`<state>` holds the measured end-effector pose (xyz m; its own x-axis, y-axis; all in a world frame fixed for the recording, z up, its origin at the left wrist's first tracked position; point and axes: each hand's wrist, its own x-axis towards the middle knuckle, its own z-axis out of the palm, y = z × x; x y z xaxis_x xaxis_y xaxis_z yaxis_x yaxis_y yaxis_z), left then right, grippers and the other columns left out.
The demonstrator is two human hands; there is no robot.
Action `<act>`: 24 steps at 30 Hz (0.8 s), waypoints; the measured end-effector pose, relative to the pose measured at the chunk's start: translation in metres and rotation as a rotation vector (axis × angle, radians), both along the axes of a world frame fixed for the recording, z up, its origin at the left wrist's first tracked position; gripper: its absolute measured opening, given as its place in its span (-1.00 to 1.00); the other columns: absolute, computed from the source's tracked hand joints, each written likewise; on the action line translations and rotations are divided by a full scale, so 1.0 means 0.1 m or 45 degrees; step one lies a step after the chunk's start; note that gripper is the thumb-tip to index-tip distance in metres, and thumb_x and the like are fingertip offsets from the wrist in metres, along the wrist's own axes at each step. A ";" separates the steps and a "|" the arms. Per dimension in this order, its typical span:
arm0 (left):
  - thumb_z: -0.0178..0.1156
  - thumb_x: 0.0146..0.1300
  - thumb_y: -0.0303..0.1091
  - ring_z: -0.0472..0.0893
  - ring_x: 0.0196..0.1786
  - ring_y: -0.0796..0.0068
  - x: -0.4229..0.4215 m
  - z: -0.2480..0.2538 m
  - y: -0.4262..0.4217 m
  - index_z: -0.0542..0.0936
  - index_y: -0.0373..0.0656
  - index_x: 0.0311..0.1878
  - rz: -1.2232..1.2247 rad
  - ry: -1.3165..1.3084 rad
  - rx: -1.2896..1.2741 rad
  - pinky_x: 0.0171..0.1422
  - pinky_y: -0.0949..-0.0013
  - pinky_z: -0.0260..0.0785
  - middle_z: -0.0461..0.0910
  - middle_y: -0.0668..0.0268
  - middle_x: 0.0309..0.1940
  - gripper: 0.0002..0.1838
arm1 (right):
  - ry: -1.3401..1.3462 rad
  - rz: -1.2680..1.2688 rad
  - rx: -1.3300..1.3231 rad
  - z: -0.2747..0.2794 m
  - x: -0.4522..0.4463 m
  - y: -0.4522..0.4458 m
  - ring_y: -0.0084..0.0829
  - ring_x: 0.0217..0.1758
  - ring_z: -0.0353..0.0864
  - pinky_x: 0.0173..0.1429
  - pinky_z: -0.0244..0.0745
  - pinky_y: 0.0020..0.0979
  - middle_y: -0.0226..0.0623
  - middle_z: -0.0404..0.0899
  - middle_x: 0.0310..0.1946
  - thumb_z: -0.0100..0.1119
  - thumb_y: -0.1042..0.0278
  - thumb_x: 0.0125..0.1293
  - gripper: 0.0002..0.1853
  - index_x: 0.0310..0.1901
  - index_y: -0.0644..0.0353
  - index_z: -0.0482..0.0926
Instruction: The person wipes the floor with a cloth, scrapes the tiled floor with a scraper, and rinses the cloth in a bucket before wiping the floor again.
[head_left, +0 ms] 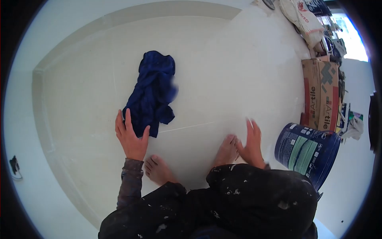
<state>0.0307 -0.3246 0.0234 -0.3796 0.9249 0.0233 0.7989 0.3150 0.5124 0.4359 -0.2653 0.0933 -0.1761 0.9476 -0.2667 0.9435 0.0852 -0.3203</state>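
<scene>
A crumpled dark blue cloth (149, 89) lies on the pale floor (223, 67) in front of my bare feet. My left hand (133, 137) is at the cloth's near left end, fingers spread; whether the fingertips press on it I cannot tell. Over by my right foot, my right hand (250, 145) hangs with fingers stretched out and slightly blurred, holding nothing. A thin pale line runs across the floor between the cloth and my right hand.
To the right stands a dark blue paint bucket (306, 153) with a green label. Behind it are brown tile boxes (320, 93) and a white sack (304, 20) among other materials. Walls border the floor; a wire-like fitting (15, 165) shows at far left.
</scene>
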 end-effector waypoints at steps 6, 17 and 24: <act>0.45 0.25 -0.22 0.22 0.61 -0.21 0.17 -0.07 -0.03 0.24 -0.14 0.66 0.046 0.065 0.024 0.64 -0.19 0.08 0.20 -0.08 0.62 -0.06 | 0.793 0.523 0.193 -0.28 -2.03 1.36 0.17 0.61 0.23 0.61 0.25 0.11 0.12 0.30 0.51 0.41 0.17 0.31 -0.32 0.45 0.10 0.47; 0.28 0.22 -0.38 0.17 0.64 -0.27 0.17 -0.19 -0.06 0.29 -0.22 0.61 -0.138 0.011 0.058 0.70 -0.25 -0.04 0.18 -0.13 0.64 -0.16 | 0.551 0.374 0.297 -0.80 -2.06 0.76 0.21 0.69 0.10 0.67 0.00 0.34 0.11 0.23 0.57 0.39 0.00 0.29 -0.34 0.36 0.13 0.53; 0.27 0.20 -0.38 0.10 0.68 -0.26 0.65 -0.09 0.40 0.39 -0.12 0.58 -0.812 0.071 -0.109 0.72 -0.40 -0.15 0.08 -0.16 0.67 -0.20 | 0.394 -0.099 0.266 -0.75 -0.83 0.29 0.23 0.72 0.05 0.71 -0.05 0.27 0.17 0.14 0.61 0.33 0.20 0.35 -0.27 0.47 0.33 0.33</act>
<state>0.0953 -0.2848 0.0143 0.2447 0.9679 -0.0571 0.8674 -0.1922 0.4591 0.3530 -0.2362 0.0186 -0.1435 0.9896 -0.0121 0.8109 0.1106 -0.5747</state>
